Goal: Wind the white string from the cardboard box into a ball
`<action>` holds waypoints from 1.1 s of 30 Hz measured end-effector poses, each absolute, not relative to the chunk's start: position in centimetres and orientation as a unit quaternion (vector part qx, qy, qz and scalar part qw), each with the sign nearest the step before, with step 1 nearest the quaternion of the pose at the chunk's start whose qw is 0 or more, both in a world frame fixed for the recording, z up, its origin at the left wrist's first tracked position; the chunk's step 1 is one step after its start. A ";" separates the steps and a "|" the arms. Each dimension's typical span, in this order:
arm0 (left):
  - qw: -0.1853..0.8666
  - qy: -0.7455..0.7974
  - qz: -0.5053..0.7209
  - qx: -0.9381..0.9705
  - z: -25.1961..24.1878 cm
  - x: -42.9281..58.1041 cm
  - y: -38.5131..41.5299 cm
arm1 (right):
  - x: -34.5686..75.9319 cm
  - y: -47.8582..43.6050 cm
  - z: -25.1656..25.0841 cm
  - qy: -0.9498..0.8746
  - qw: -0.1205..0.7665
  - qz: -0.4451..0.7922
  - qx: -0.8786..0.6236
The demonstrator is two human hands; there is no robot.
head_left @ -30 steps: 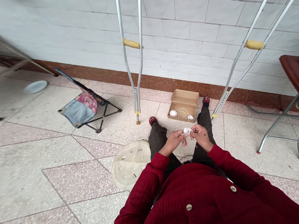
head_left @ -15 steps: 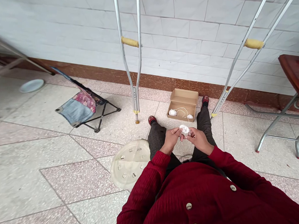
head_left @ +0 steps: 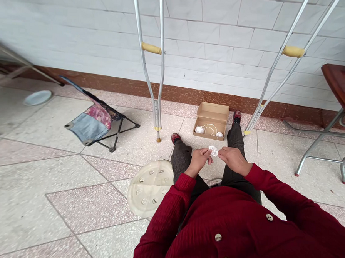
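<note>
Between my two hands, over the gap between my legs, is a small white piece of yarn work (head_left: pixel 213 150), roundish and crumpled. My left hand (head_left: pixel 199 161) pinches its left side between thumb and fingers. At the right edge of the piece, my right hand (head_left: pixel 233 159) has its fingertips closed; whether they also grip a thin tool or a strand is too small to tell. Beyond my hands an open cardboard box (head_left: pixel 212 110) stands on the floor. Inside it lie a larger white yarn ball (head_left: pixel 199 129) and a smaller white yarn ball (head_left: pixel 219 134), with loose loops of strand.
Two metal crutches with yellow grips, a left one (head_left: pixel 160 82) and a right one (head_left: pixel 269 82), stand by the tiled wall. A folding stool (head_left: pixel 91 126) and a round cream-coloured lid-like disc (head_left: pixel 148 187) are to the left. A brown-topped table (head_left: pixel 341 86) stands at right.
My right hand has shifted slightly and turned, its fingers now pinched at the right edge of the white piece. The piece has tilted and shows less of its face. My left hand stays nearly still.
</note>
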State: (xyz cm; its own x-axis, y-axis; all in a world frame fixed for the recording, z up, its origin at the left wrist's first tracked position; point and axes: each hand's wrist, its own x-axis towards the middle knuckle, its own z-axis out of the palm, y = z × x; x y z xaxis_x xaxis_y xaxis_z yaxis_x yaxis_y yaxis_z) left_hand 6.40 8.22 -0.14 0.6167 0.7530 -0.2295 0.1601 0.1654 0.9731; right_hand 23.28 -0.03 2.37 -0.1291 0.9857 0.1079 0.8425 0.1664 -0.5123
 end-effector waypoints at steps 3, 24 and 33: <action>0.676 0.350 0.183 0.622 0.2 6.1 8.5 | 23.9 0.2 3.2 -0.808 0.168 0.124 -0.550; 0.757 0.245 0.052 0.603 0.3 5.3 8.6 | 24.3 0.0 -1.7 -0.453 0.418 0.580 -0.533; 0.705 0.288 0.099 0.641 -0.4 5.4 8.5 | 24.8 0.1 -1.8 -0.338 0.467 0.597 -0.558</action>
State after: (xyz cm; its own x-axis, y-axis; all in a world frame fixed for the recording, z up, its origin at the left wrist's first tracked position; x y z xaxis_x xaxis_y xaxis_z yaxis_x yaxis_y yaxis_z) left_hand 5.40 8.52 -0.36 0.8151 0.5078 -0.2788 0.2289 0.1597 0.9603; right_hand 24.77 0.08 -1.76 0.0580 0.9347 -0.3508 -0.1796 -0.3359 -0.9246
